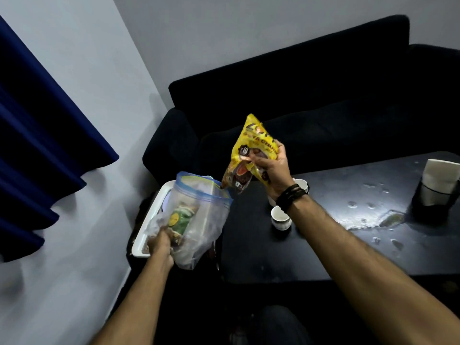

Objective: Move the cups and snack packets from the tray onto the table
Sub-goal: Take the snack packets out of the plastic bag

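My right hand [273, 170] grips a yellow snack packet [251, 148] in the air, its lower corner just above the mouth of a clear zip bag [204, 212]. My left hand [160, 245] clutches that bag's bottom over the white tray [151, 220]. A green packet [181, 219] shows inside the bag. One white cup [281, 217] stands on the dark table [323, 250] below my right wrist; another white cup [302, 185] peeks out behind the wrist.
A black sofa [311, 100] runs behind the table. A dark holder with white napkins [435, 192] stands at the table's right. Wet patches [378, 215] glisten on the tabletop. A blue curtain [37, 145] hangs at the left wall.
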Demonstrator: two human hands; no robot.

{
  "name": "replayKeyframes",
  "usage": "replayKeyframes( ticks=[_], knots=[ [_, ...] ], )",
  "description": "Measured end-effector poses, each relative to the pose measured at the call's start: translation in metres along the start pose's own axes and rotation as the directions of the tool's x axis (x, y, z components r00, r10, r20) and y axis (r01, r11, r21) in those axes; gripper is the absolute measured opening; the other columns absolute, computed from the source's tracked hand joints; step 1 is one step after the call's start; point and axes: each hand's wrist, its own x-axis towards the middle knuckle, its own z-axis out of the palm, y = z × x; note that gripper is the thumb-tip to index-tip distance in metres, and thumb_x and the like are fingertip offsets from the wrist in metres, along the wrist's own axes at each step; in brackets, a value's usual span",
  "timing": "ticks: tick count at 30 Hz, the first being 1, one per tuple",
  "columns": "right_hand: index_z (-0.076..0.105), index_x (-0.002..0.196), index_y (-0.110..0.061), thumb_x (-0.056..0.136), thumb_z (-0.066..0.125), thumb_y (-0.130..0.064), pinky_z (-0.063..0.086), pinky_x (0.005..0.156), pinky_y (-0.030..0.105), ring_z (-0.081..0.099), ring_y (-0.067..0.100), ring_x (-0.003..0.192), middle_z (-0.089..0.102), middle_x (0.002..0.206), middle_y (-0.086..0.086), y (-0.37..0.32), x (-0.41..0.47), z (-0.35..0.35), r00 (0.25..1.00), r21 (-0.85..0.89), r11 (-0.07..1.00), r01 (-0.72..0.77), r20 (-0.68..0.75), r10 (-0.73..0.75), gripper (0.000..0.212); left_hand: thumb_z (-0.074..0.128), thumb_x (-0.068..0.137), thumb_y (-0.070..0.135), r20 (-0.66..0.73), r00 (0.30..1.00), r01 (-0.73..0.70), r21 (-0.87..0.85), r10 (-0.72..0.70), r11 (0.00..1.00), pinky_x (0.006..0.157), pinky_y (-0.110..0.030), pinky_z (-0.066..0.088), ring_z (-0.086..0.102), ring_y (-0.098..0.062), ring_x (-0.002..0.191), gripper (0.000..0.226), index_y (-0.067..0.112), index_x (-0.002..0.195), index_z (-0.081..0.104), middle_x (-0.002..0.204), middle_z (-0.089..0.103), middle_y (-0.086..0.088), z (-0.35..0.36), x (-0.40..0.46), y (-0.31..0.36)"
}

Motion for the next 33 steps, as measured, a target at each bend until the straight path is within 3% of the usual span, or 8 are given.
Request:
replayKeyframes(
  ticks=[3, 6, 11, 14, 18, 25, 30, 33],
  knots=[
    [0.039, 0.117, -0.02, 0.076, 0.073, 0.01, 0.055, 0.064, 0.024, 0.064, 0.007, 0.078, 0.062, 0.1, 0.002, 0.032, -0.001, -0.008, 0.993, -0.306, 0.952, -0.026, -0.115, -0.01, 0.061, 0.055, 0.089, 0.01, -0.006, 1.0, -0.019, -0.042, 0.019, 0.999, 0.027, -0.012, 0.034, 0.042, -0.012, 0.024, 0.033, 0.008, 0.057, 0.047, 0.033, 0.048, -0.002, -0.012, 0.01, -0.003],
    [0.037, 0.113, -0.022, 0.075, 0.077, 0.003, 0.053, 0.065, 0.028, 0.061, 0.017, 0.083, 0.058, 0.103, 0.007, 0.07, -0.005, -0.03, 0.988, -0.494, 0.864, -0.101, -0.148, 0.031, 0.06, 0.056, 0.092, 0.016, -0.093, 0.995, -0.039, 0.009, 0.039, 0.999, 0.024, -0.012, 0.03, 0.048, -0.017, 0.034, 0.034, 0.01, 0.06, 0.049, 0.057, 0.05, -0.01, -0.023, 0.01, -0.003],
    [0.038, 0.118, -0.023, 0.074, 0.081, -0.007, 0.056, 0.089, 0.05, 0.066, 0.031, 0.102, 0.064, 0.113, 0.013, 0.11, -0.011, -0.051, 0.971, -0.571, 0.787, -0.235, -0.171, 0.165, 0.064, 0.059, 0.092, 0.015, -0.135, 0.989, -0.069, -0.035, 0.064, 0.997, 0.035, -0.02, 0.042, 0.049, -0.007, 0.034, 0.021, 0.011, 0.072, 0.053, 0.062, 0.056, -0.006, -0.043, 0.023, -0.004],
    [0.04, 0.122, -0.02, 0.072, 0.083, -0.015, 0.052, 0.095, 0.045, 0.063, 0.031, 0.106, 0.063, 0.115, 0.012, 0.116, -0.017, -0.055, 0.968, -0.625, 0.74, -0.248, -0.191, 0.163, 0.066, 0.058, 0.095, 0.021, -0.012, 0.999, -0.031, -0.105, 0.03, 0.994, 0.053, -0.029, 0.047, 0.047, -0.006, 0.031, 0.03, 0.014, 0.067, 0.053, 0.055, 0.053, -0.003, -0.04, 0.026, -0.008],
    [0.038, 0.116, -0.022, 0.073, 0.073, -0.027, 0.051, 0.083, 0.038, 0.063, 0.032, 0.098, 0.06, 0.106, 0.006, 0.12, -0.047, -0.083, 0.984, -0.941, 0.286, -0.179, -0.169, 0.059, 0.056, 0.06, 0.094, 0.025, 0.045, 0.999, 0.011, -0.135, -0.005, 0.991, 0.064, -0.035, 0.047, 0.052, -0.012, 0.039, 0.034, 0.014, 0.062, 0.052, 0.037, 0.052, 0.008, -0.03, 0.026, -0.012],
    [0.03, 0.136, -0.021, 0.084, 0.06, -0.047, 0.05, 0.076, 0.043, 0.063, 0.038, 0.104, 0.051, 0.122, 0.014, 0.118, -0.059, -0.114, 0.99, -0.951, -0.307, -0.038, -0.077, 0.116, 0.065, 0.061, 0.093, 0.03, 0.116, 0.992, 0.049, -0.087, -0.039, 0.995, 0.097, -0.055, 0.047, 0.056, -0.026, 0.073, 0.021, 0.011, 0.101, 0.062, 0.098, 0.056, -0.014, -0.014, 0.018, -0.017],
    [0.02, 0.147, -0.016, 0.088, 0.051, -0.058, 0.046, 0.071, 0.036, 0.068, 0.03, 0.099, 0.071, 0.107, 0.01, 0.112, -0.057, -0.121, 0.992, -0.89, -0.455, 0.009, -0.048, 0.113, 0.079, 0.066, 0.088, 0.033, 0.093, 0.995, 0.034, 0.003, -0.034, 0.999, 0.085, -0.049, 0.053, 0.06, -0.027, 0.078, 0.024, 0.011, 0.079, 0.064, 0.098, 0.062, -0.015, -0.01, 0.012, -0.016],
    [0.036, 0.135, -0.016, 0.092, 0.041, -0.062, 0.046, 0.068, 0.036, 0.07, 0.031, 0.091, 0.072, 0.099, 0.009, 0.094, -0.058, -0.113, 1.0, -0.899, -0.438, 0.004, -0.001, 0.012, 0.063, 0.067, 0.087, 0.033, 0.097, 0.995, 0.012, 0.001, -0.012, 1.0, 0.082, -0.047, 0.054, 0.059, -0.025, 0.07, 0.024, 0.011, 0.078, 0.063, 0.094, 0.062, -0.014, -0.005, 0.007, -0.014]
  ],
)
